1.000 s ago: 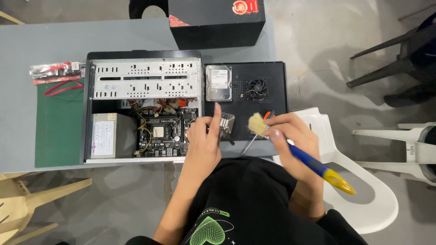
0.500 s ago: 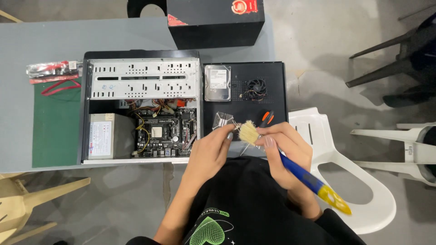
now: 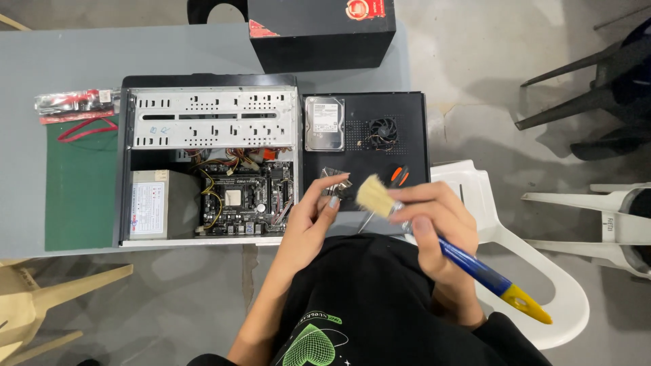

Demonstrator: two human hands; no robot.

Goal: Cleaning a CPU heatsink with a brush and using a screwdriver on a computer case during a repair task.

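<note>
Now pinching a small metal part (image 3: 334, 177) in left hand (image 3: 313, 220) fingertips, lifted off the black side panel (image 3: 407, 129) — right hand (image 3: 434, 217) fisted round the paintbrush (image 3: 447, 251), bristles drawn in just right of that pinch.

Open computer case (image 3: 207, 159) filling centre-left of frame, black box (image 3: 322, 30) blocking top centre, hard drive (image 3: 323, 123) and fan (image 3: 384, 129) crowding the black side panel (image 3: 413, 146), bare grey table (image 3: 61, 61) free upper left.
</note>
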